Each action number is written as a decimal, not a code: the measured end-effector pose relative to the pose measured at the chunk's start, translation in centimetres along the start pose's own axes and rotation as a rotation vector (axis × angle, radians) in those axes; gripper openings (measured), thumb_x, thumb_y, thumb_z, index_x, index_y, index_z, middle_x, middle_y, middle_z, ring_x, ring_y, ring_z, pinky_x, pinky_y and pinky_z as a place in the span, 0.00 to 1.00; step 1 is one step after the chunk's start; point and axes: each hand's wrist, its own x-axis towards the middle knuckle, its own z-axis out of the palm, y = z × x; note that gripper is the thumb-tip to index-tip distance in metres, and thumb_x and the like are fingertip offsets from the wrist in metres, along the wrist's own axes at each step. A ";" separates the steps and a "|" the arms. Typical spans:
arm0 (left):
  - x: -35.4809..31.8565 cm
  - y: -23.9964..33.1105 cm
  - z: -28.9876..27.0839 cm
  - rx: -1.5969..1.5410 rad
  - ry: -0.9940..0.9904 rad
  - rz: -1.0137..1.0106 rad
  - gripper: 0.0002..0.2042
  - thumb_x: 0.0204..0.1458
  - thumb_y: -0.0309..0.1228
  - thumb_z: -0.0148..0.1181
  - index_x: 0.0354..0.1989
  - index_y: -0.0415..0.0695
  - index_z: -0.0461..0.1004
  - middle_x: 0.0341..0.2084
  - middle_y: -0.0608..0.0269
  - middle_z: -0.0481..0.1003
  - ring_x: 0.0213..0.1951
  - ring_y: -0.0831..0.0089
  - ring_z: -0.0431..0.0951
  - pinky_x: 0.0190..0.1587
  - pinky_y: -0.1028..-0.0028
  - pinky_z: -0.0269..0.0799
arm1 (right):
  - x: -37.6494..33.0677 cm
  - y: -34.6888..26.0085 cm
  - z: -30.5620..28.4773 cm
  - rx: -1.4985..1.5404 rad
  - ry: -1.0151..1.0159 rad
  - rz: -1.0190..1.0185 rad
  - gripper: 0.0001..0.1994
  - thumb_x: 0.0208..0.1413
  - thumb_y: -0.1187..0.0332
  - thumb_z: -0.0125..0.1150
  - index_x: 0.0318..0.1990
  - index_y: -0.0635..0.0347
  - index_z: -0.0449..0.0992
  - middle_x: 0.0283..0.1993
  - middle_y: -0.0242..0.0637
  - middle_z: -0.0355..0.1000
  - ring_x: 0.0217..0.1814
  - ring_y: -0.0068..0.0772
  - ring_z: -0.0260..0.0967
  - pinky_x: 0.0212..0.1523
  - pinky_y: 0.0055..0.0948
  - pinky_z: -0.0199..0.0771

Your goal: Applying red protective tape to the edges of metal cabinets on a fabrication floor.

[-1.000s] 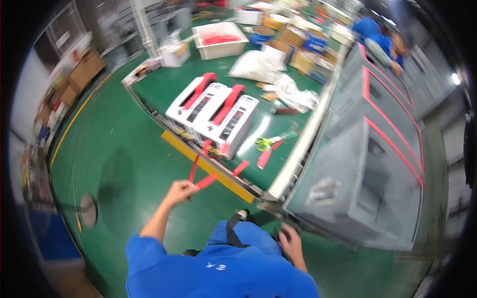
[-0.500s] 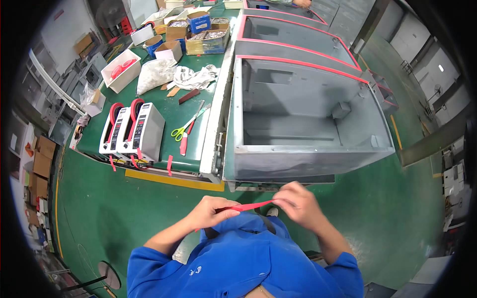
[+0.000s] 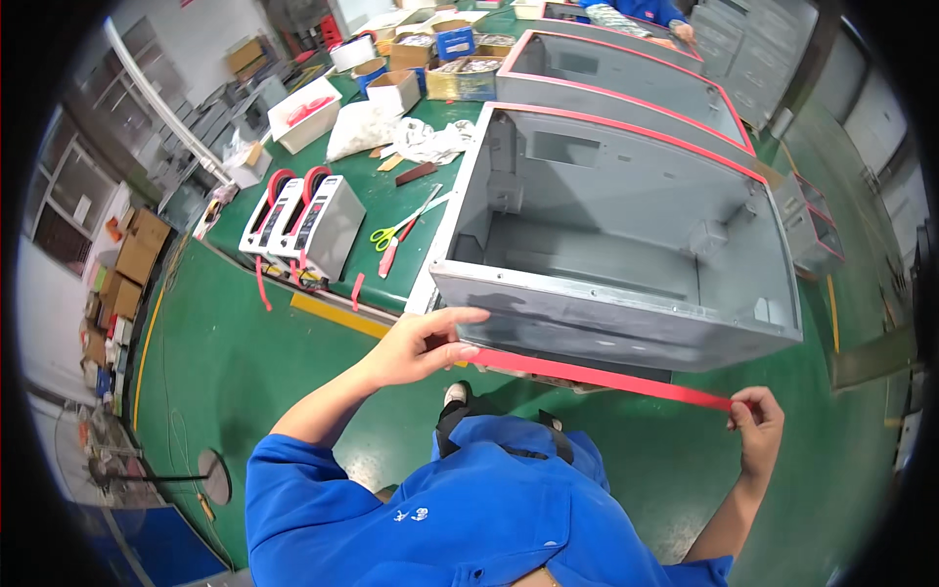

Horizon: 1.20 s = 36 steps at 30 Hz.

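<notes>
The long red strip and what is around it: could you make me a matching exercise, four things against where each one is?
Things:
1. long red strip
2. scissors
3. left hand
4. right hand

Places:
A. at the strip's right end
B. on the green tabletop
C. spanning from hand to hand
D. at the strip's left end

Pairs: 1-C, 2-B, 3-D, 4-A

Upper garment: blue shirt (image 3: 469,538), loose sleeves (image 3: 293,489) ending near the elbows, small white marking (image 3: 421,514) on the chest, stitched seams (image 3: 569,523). Lower garment: blue trousers (image 3: 514,430), dark straps (image 3: 559,445) across them. Footwear: light-coloured shoe (image 3: 456,393), partly visible. Left hand (image 3: 416,347) and right hand (image 3: 758,423): bare.
</notes>
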 end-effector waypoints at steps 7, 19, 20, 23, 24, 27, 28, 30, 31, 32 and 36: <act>-2.0 -1.1 1.2 0.212 -0.055 -0.055 0.08 0.45 0.31 0.60 0.30 0.40 0.74 0.20 0.60 0.73 0.20 0.69 0.72 0.23 0.74 0.66 | 1.0 4.5 1.0 -0.318 -0.300 0.127 0.02 0.45 0.76 0.56 0.28 0.65 0.71 0.25 0.33 0.67 0.23 0.18 0.62 0.25 0.18 0.63; -7.2 -1.9 -1.6 0.010 -0.266 0.139 0.05 0.42 0.25 0.62 0.27 0.39 0.74 0.19 0.60 0.73 0.20 0.65 0.74 0.21 0.71 0.66 | 6.8 -3.3 30.2 -1.047 -0.175 -1.259 0.25 0.47 0.64 0.52 0.55 0.62 0.61 0.59 0.41 0.59 0.63 0.37 0.52 0.62 0.41 0.47; -7.8 -1.9 -2.2 0.010 -0.252 0.124 0.05 0.42 0.25 0.62 0.27 0.39 0.74 0.19 0.60 0.73 0.20 0.66 0.74 0.21 0.72 0.66 | 7.2 -2.8 31.1 -1.144 -0.132 -1.268 0.26 0.47 0.65 0.51 0.56 0.61 0.60 0.60 0.39 0.57 0.64 0.35 0.50 0.63 0.40 0.45; -9.7 -2.7 -4.1 -0.043 -0.178 0.047 0.05 0.43 0.27 0.62 0.27 0.40 0.75 0.18 0.61 0.73 0.20 0.67 0.73 0.21 0.74 0.65 | 6.3 -1.0 28.2 -1.177 -0.052 -1.143 0.27 0.48 0.64 0.50 0.57 0.61 0.58 0.61 0.40 0.55 0.65 0.36 0.49 0.63 0.40 0.44; -10.1 -3.0 -4.4 -0.072 -0.148 0.016 0.05 0.43 0.28 0.61 0.27 0.40 0.75 0.18 0.61 0.73 0.20 0.67 0.72 0.21 0.74 0.65 | 5.6 -0.8 27.4 -1.164 -0.010 -1.052 0.26 0.48 0.64 0.50 0.57 0.61 0.58 0.61 0.40 0.55 0.65 0.36 0.49 0.63 0.40 0.43; -9.4 -3.5 -5.5 -0.163 -0.175 -0.060 0.05 0.44 0.27 0.61 0.27 0.40 0.75 0.18 0.61 0.73 0.20 0.68 0.72 0.21 0.75 0.65 | 4.3 -0.9 26.9 -1.088 0.009 -0.901 0.26 0.49 0.63 0.50 0.56 0.61 0.59 0.62 0.40 0.54 0.65 0.37 0.49 0.63 0.41 0.44; -8.5 -3.4 -5.5 -0.171 -0.192 -0.029 0.04 0.44 0.27 0.61 0.27 0.40 0.75 0.18 0.60 0.73 0.20 0.68 0.73 0.22 0.76 0.66 | 4.3 -1.6 27.6 -1.053 -0.040 -0.923 0.26 0.49 0.63 0.50 0.56 0.62 0.60 0.61 0.40 0.55 0.65 0.38 0.49 0.63 0.41 0.44; -6.7 -3.3 -5.6 -0.099 -0.269 0.048 0.04 0.43 0.26 0.61 0.27 0.40 0.75 0.17 0.60 0.72 0.19 0.68 0.73 0.21 0.76 0.65 | 5.2 -2.1 29.6 -0.952 -0.091 -1.005 0.26 0.49 0.60 0.51 0.55 0.62 0.61 0.61 0.41 0.55 0.64 0.41 0.50 0.63 0.43 0.44; -5.8 -3.3 -5.3 -0.080 -0.326 0.106 0.04 0.43 0.26 0.61 0.26 0.41 0.75 0.17 0.60 0.72 0.19 0.68 0.73 0.21 0.76 0.65 | 5.8 -1.2 30.9 -0.891 -0.110 -1.064 0.26 0.49 0.59 0.52 0.55 0.61 0.62 0.61 0.41 0.54 0.64 0.44 0.50 0.62 0.46 0.43; -4.8 -2.9 -5.0 -0.058 -0.353 0.140 0.04 0.42 0.26 0.62 0.26 0.41 0.75 0.16 0.60 0.72 0.18 0.68 0.72 0.21 0.76 0.65 | 6.3 -1.0 31.3 -0.916 -0.045 -1.130 0.26 0.49 0.58 0.51 0.55 0.61 0.62 0.61 0.41 0.55 0.63 0.43 0.51 0.62 0.44 0.44; -4.9 -2.6 -5.3 0.034 -0.400 0.123 0.04 0.39 0.25 0.63 0.25 0.41 0.76 0.15 0.62 0.72 0.17 0.72 0.71 0.19 0.78 0.63 | 6.4 -0.5 23.3 -0.958 0.087 -0.882 0.26 0.53 0.52 0.45 0.54 0.60 0.63 0.58 0.41 0.58 0.62 0.41 0.53 0.62 0.42 0.46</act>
